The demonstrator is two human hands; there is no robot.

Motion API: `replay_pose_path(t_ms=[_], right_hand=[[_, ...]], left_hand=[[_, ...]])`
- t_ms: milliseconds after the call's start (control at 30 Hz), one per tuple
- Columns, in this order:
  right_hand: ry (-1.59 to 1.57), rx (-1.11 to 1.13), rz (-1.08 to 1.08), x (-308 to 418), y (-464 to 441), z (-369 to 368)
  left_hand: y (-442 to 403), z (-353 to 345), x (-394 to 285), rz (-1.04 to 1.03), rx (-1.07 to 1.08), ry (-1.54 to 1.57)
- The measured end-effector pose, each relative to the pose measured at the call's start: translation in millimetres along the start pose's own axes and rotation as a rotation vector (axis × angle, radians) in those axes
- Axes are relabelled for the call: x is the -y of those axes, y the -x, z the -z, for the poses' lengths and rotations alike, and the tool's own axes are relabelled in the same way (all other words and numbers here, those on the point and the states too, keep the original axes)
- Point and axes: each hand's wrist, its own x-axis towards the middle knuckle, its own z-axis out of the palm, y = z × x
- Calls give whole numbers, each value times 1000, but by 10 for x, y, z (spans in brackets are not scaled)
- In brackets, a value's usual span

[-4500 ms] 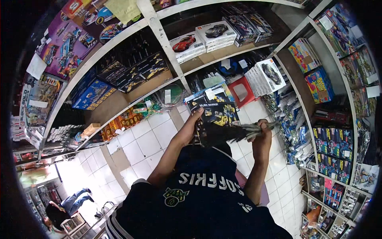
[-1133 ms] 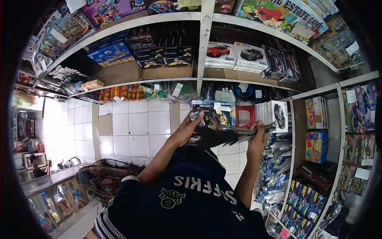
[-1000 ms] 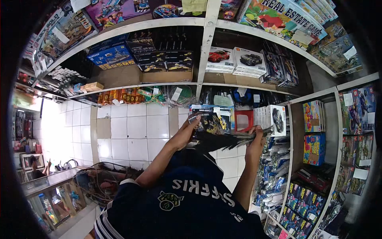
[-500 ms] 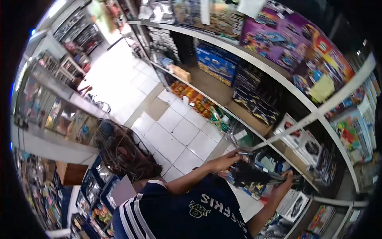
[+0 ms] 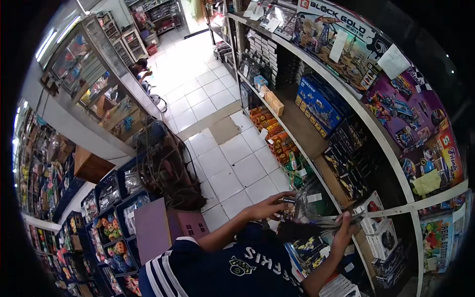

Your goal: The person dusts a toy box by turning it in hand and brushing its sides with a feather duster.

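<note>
My left hand [image 5: 267, 208] reaches over the floor, its fingers curved around the edge of a clear plastic packet [image 5: 296, 209] with a small printed label. What is inside the packet is hard to make out. Grey flexible straps [image 5: 330, 221] are gripped in my right hand [image 5: 343, 231], beside the shelf edge. A dark, soft-looking bundle [image 5: 298, 231] hangs between both hands and seems to join the straps; its kind is unclear. Below it lie boxes with yellow-and-black print [image 5: 308, 246].
Shelves on the right hold a blue warship box [image 5: 316, 105], a Block Gold box [image 5: 336, 42] and white boxes [image 5: 383, 240]. Orange packs [image 5: 277, 141] line the floor beneath. At left stand a cord-wrapped heap [image 5: 168, 173], a purple box [image 5: 151, 225] and blue crates [image 5: 116, 222]. A person [image 5: 141, 72] sits farther off.
The head view has swung, so the shelves appear farther right and more floor shows. My left hand has shifted slightly left and down in view; my right hand still grips the straps.
</note>
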Motion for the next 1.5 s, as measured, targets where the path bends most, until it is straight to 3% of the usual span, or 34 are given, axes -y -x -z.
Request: replay_pose_path(t_ms=[33,100,167,200,267,367,433,500,533,600,767,867,1000,1067,1167,1267,1300,1333,1433,1500], right_hand=[[95,81,-15,38,28,-19],[92,-77,-109,51,79,-58],[-139,-225,-26,-65,125,-18],[15,-89,-43,-140,136,155],[40,-122,-71,-259,256,312],[-225,-593,-163,-259,454,373],[-212,-543,-127,-354,605,554],[15,-532,-110,-127,764,601],[-71,-622,-131,-170,850,658],[-394,-810,-68,-204,929,709],[-409,-915,-152,-311,1371,918],[-562,-1059,2,-314,1506,981],[-542,-1127,-54,-270,1662,1041],[-674,-922,55,-233,1780,1040],[-683,-948,11,-149,1752,1004],[-648,-1025,-9,-282,1731,1037],[-671,-951,6,-280,1755,1064],[-693,-878,18,-263,1770,1076],[-562,-1090,-54,-208,1715,1104],[-617,-1101,-46,-270,1745,1172]], left_hand=[[-24,15,-12,30,-14,-8],[-77,33,-85,78,-8,-22],[-142,-6,-201,101,24,-22],[-241,15,-139,79,32,-85],[-378,-5,-173,99,125,-159],[-650,-57,-124,240,204,-180],[-835,-193,-42,77,265,-194],[-986,-326,-34,115,284,-236],[-956,-509,-159,145,208,-259],[-1052,-642,-96,161,298,-315],[-1238,-882,108,258,503,-302],[-1228,-1133,126,163,578,-210],[-1259,-1303,191,146,683,-200],[-1269,-1352,212,232,731,-339],[-1221,-1343,507,178,590,-355],[-1248,-1431,429,170,734,-376],[-1170,-1472,420,253,574,-339],[-1174,-1487,411,265,578,-347],[-1252,-1497,395,284,640,-574],[-1253,-1510,405,271,663,-403]])
